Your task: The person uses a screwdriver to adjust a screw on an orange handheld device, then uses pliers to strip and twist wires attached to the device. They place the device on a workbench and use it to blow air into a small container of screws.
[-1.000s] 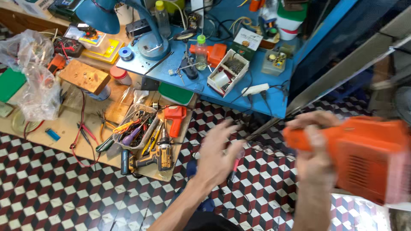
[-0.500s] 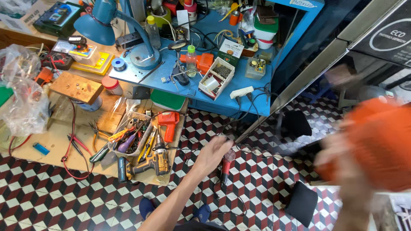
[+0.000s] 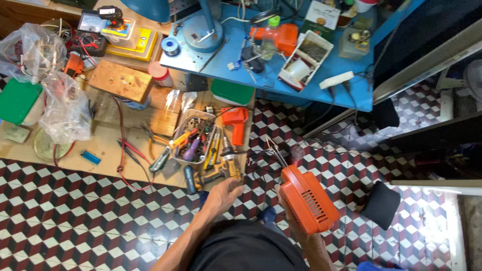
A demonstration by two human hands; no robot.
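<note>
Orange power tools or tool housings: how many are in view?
3. An orange housing in the right hand; an orange drill on the wooden board; an orange tool on the blue table. Clutter may hide others.

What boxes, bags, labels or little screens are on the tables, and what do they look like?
Meter: top left, dark, grey screen.
Yellow box: beside the meter, flat, coloured label.
White box: blue table, open, small parts inside.
Plastic bags: left, clear, crumpled.
Green-lidded tub: far left, white.
Booklet: top, white and dark.
</note>
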